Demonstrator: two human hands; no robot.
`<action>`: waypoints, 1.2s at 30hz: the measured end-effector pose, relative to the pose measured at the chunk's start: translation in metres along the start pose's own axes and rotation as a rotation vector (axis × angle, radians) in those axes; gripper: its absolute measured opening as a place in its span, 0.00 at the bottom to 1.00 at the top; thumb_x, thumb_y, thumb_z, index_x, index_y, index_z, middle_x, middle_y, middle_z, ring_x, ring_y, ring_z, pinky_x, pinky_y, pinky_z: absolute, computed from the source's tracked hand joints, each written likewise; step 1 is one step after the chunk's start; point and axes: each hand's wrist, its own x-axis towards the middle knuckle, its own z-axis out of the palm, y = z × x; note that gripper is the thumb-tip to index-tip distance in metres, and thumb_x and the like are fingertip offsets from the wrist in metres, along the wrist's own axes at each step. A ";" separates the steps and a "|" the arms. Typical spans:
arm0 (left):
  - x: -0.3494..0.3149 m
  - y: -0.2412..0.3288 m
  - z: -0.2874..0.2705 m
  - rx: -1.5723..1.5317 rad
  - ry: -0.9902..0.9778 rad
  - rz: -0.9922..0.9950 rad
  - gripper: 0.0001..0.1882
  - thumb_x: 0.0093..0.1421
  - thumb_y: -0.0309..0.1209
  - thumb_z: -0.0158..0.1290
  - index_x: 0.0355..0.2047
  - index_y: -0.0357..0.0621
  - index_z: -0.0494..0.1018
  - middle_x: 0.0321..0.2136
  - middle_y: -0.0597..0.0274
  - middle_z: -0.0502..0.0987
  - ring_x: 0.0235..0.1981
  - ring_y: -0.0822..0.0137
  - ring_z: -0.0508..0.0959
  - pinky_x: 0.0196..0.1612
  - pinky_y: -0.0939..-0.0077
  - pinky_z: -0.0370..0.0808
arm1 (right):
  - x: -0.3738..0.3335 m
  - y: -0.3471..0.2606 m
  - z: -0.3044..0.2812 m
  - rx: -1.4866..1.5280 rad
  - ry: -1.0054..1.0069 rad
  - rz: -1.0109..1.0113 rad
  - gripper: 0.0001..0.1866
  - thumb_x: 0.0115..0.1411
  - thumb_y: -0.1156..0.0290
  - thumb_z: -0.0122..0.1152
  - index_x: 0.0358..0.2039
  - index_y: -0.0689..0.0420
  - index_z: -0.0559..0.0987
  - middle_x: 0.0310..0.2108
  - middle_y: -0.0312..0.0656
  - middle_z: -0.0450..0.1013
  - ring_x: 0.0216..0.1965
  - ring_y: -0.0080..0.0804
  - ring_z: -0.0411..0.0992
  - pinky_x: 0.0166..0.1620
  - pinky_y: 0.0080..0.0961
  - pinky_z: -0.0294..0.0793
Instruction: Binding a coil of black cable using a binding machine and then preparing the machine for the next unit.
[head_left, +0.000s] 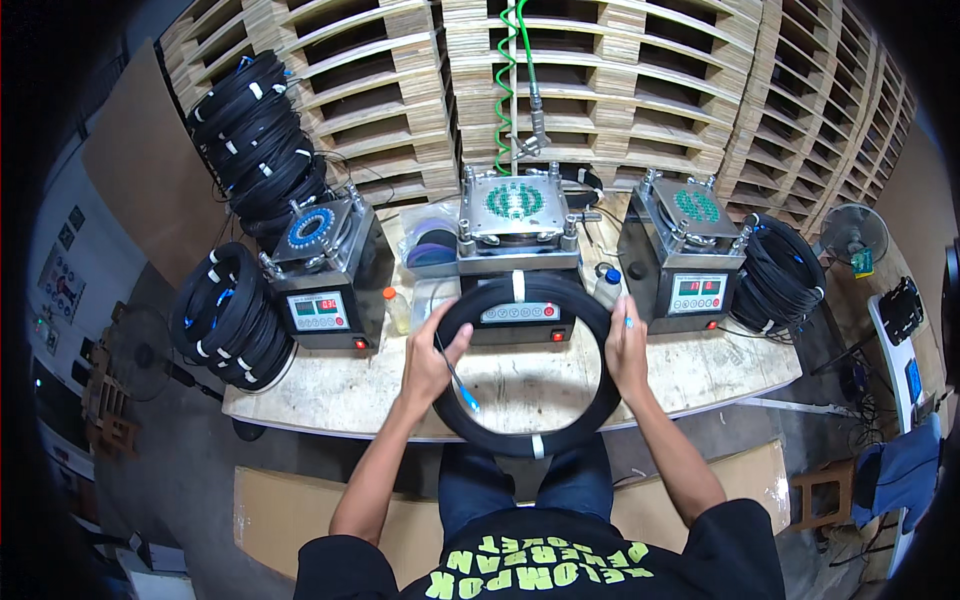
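Head view: both hands are on the black cable coil (527,365), held flat over the counter (330,385) edge, right in front of the middle machine (516,245). The left hand (428,358) has fingers clenched on the coil's left side, a blue-tipped end (468,400) poking out beneath; the right hand (627,350) grips the right side.

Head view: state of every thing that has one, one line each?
Black cable coil: bundled with white ties, held over the table edge.
Left hand: gripping the coil's left side.
Right hand: gripping its right side.
Blue-tipped cable end: loose, by the left hand.
Left machine: display lit.
Middle machine: display hidden by the coil.
Right machine: display lit red.
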 end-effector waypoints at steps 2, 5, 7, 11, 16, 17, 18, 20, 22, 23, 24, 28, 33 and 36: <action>-0.026 -0.008 0.008 0.009 -0.020 -0.063 0.23 0.62 0.39 0.57 0.51 0.33 0.72 0.33 0.43 0.80 0.36 0.59 0.82 0.42 0.69 0.75 | -0.035 0.018 0.001 -0.003 -0.103 0.127 0.11 0.71 0.70 0.41 0.37 0.65 0.68 0.25 0.64 0.66 0.29 0.68 0.65 0.30 0.51 0.60; -0.055 -0.031 0.020 0.030 -0.080 -0.204 0.24 0.63 0.41 0.57 0.51 0.33 0.73 0.30 0.43 0.81 0.32 0.59 0.82 0.39 0.69 0.76 | -0.079 0.044 0.013 -0.032 -0.195 0.303 0.09 0.69 0.73 0.43 0.39 0.66 0.69 0.27 0.65 0.69 0.33 0.68 0.68 0.34 0.51 0.65; -0.069 -0.046 0.026 0.083 -0.055 -0.256 0.23 0.62 0.42 0.57 0.48 0.33 0.75 0.30 0.41 0.81 0.32 0.55 0.83 0.38 0.68 0.76 | -0.100 0.052 0.020 -0.026 -0.234 0.403 0.07 0.68 0.74 0.46 0.39 0.66 0.69 0.29 0.65 0.70 0.34 0.68 0.69 0.35 0.51 0.65; -0.088 -0.061 0.039 0.124 -0.019 -0.260 0.22 0.61 0.41 0.58 0.46 0.33 0.76 0.32 0.37 0.80 0.33 0.49 0.82 0.39 0.66 0.76 | -0.128 0.060 0.024 -0.065 -0.207 0.363 0.08 0.68 0.73 0.45 0.37 0.66 0.69 0.25 0.64 0.69 0.31 0.66 0.69 0.33 0.49 0.65; -0.098 -0.073 0.049 0.206 0.087 -0.180 0.22 0.59 0.40 0.60 0.47 0.34 0.75 0.33 0.40 0.79 0.37 0.45 0.78 0.43 0.61 0.74 | -0.129 0.044 0.024 -0.103 -0.185 0.526 0.10 0.66 0.73 0.52 0.30 0.66 0.73 0.26 0.60 0.70 0.30 0.59 0.69 0.34 0.44 0.67; -0.099 -0.074 0.052 0.286 0.123 -0.155 0.23 0.59 0.40 0.60 0.47 0.35 0.76 0.33 0.41 0.78 0.38 0.46 0.77 0.44 0.61 0.72 | -0.129 0.044 0.024 -0.105 -0.189 0.533 0.10 0.66 0.73 0.52 0.30 0.66 0.73 0.26 0.60 0.70 0.30 0.59 0.69 0.34 0.44 0.67; -0.097 -0.076 0.053 0.332 0.107 -0.171 0.23 0.57 0.40 0.62 0.47 0.35 0.76 0.35 0.43 0.75 0.42 0.47 0.72 0.48 0.60 0.69 | -0.127 0.044 0.025 -0.152 -0.149 0.415 0.08 0.64 0.73 0.54 0.32 0.65 0.74 0.29 0.59 0.71 0.33 0.57 0.69 0.37 0.43 0.67; -0.093 -0.081 0.053 0.386 0.165 -0.126 0.23 0.56 0.38 0.63 0.47 0.36 0.76 0.37 0.44 0.74 0.42 0.47 0.71 0.48 0.59 0.68 | -0.127 0.045 0.028 -0.195 -0.121 0.304 0.07 0.63 0.72 0.57 0.34 0.64 0.76 0.32 0.57 0.73 0.35 0.54 0.70 0.40 0.42 0.68; -0.086 -0.079 0.054 0.440 0.243 -0.076 0.21 0.53 0.34 0.64 0.45 0.37 0.77 0.39 0.46 0.70 0.42 0.49 0.69 0.47 0.58 0.67 | -0.125 0.047 0.028 -0.153 -0.197 0.216 0.12 0.58 0.71 0.64 0.39 0.66 0.77 0.35 0.56 0.74 0.37 0.52 0.70 0.43 0.41 0.68; -0.084 -0.081 0.054 0.438 0.240 -0.080 0.21 0.53 0.34 0.64 0.45 0.37 0.77 0.39 0.46 0.70 0.42 0.49 0.69 0.47 0.58 0.67 | -0.124 0.049 0.027 -0.133 -0.233 0.169 0.16 0.56 0.71 0.67 0.41 0.67 0.77 0.36 0.55 0.75 0.38 0.51 0.70 0.45 0.41 0.68; -0.083 -0.084 0.054 0.438 0.179 -0.051 0.19 0.53 0.32 0.64 0.44 0.37 0.77 0.37 0.48 0.70 0.41 0.49 0.69 0.47 0.58 0.67 | -0.129 0.057 0.027 -0.124 -0.239 0.185 0.20 0.54 0.70 0.68 0.43 0.69 0.76 0.36 0.56 0.75 0.38 0.52 0.70 0.46 0.39 0.69; -0.078 -0.094 0.053 0.333 0.066 -0.078 0.09 0.55 0.27 0.61 0.35 0.36 0.78 0.33 0.51 0.70 0.39 0.51 0.70 0.45 0.61 0.68 | -0.116 0.054 0.028 -0.143 -0.316 0.294 0.22 0.53 0.67 0.70 0.44 0.69 0.77 0.35 0.58 0.74 0.38 0.53 0.72 0.43 0.38 0.72; -0.059 -0.097 0.057 0.314 0.085 -0.078 0.07 0.55 0.25 0.61 0.32 0.35 0.77 0.31 0.51 0.71 0.37 0.52 0.72 0.43 0.63 0.70 | -0.100 0.067 0.039 -0.130 -0.311 0.300 0.21 0.53 0.67 0.70 0.42 0.69 0.77 0.34 0.58 0.75 0.36 0.53 0.72 0.42 0.39 0.72; -0.056 -0.104 0.047 0.264 -0.002 -0.106 0.08 0.54 0.25 0.61 0.33 0.35 0.76 0.31 0.51 0.72 0.36 0.51 0.73 0.41 0.64 0.71 | -0.091 0.066 0.038 -0.096 -0.380 0.304 0.21 0.53 0.67 0.70 0.41 0.69 0.77 0.34 0.58 0.75 0.38 0.56 0.72 0.43 0.40 0.72</action>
